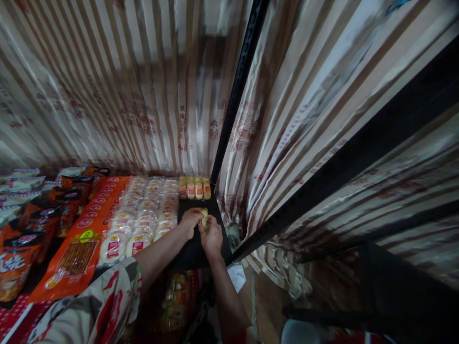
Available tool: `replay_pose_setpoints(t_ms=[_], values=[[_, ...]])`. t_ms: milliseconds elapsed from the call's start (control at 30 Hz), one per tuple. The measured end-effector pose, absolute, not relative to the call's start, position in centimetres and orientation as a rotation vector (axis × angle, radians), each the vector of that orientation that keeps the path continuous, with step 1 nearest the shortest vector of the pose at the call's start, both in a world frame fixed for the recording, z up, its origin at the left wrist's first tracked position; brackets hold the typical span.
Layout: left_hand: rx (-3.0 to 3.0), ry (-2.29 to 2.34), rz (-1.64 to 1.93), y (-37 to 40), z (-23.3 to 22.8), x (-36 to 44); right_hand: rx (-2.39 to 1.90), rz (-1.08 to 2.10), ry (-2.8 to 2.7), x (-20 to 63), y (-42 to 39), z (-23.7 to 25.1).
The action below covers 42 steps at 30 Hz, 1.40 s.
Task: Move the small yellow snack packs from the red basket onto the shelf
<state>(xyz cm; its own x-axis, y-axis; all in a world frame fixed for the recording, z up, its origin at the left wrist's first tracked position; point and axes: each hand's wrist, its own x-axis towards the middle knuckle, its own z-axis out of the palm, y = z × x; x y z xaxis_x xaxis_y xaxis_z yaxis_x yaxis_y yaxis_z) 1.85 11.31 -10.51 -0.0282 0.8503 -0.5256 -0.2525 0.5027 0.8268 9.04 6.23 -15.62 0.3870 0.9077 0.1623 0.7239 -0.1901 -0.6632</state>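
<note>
Both hands meet over the black shelf board (190, 258), closed on one small yellowish wrapped snack (204, 216). My left hand (191, 222) pinches it from the left. The fingers of my right hand (211, 235) grip its lower right side. Just behind them, at the back of the shelf, several small snack packs (194, 189) with yellow tops and red-and-white labels stand upright in a close block. Rows of clear-wrapped round white crackers (137, 243) lie left of my left forearm and hand.
Long orange snack packs (77, 248) overlap left of the crackers, beside orange-and-black bags (17, 263). Black metal posts (238, 91) rise at the shelf's corner. Pleated curtains (150, 95) hang behind and to the right. More yellowish packs (175, 301) sit below the board.
</note>
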Motion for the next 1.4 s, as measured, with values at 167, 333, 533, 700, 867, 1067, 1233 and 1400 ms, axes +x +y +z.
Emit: replay_pose_setpoints(t_ms=[167, 333, 533, 700, 867, 1067, 1233, 1400], values=[[0.633, 1.359, 0.972, 11.7, -10.9, 2.4, -1.987, 0.370, -1.387, 9.1, 6.4, -15.6], [0.671, 1.388, 0.941, 12.0, -11.0, 2.5, -1.966, 0.374, -1.413, 9.4, 6.5, -15.6], [0.680, 1.390, 0.923, 12.4, -10.1, 2.5, -1.909, 0.366, -1.391, 9.4, 6.2, -15.9], [0.687, 1.385, 0.916, 11.8, -9.3, 2.5, -1.873, 0.328, -1.355, 9.3, 5.8, -16.2], [0.700, 1.362, 0.925, 11.0, -8.6, 2.0, -1.790, 0.356, -1.280, 9.1, 5.2, -16.2], [0.718, 1.350, 0.936, 9.8, -7.1, 1.4, -1.714, 0.381, -1.243, 8.7, 3.9, -14.7], [0.724, 1.339, 0.950, 8.8, -5.8, 0.9, -1.713, 0.268, -1.271, 8.0, 2.9, -13.5], [0.703, 1.342, 0.956, 8.0, -5.1, 0.3, -1.720, 0.137, -1.344, 7.3, 2.3, -13.6]])
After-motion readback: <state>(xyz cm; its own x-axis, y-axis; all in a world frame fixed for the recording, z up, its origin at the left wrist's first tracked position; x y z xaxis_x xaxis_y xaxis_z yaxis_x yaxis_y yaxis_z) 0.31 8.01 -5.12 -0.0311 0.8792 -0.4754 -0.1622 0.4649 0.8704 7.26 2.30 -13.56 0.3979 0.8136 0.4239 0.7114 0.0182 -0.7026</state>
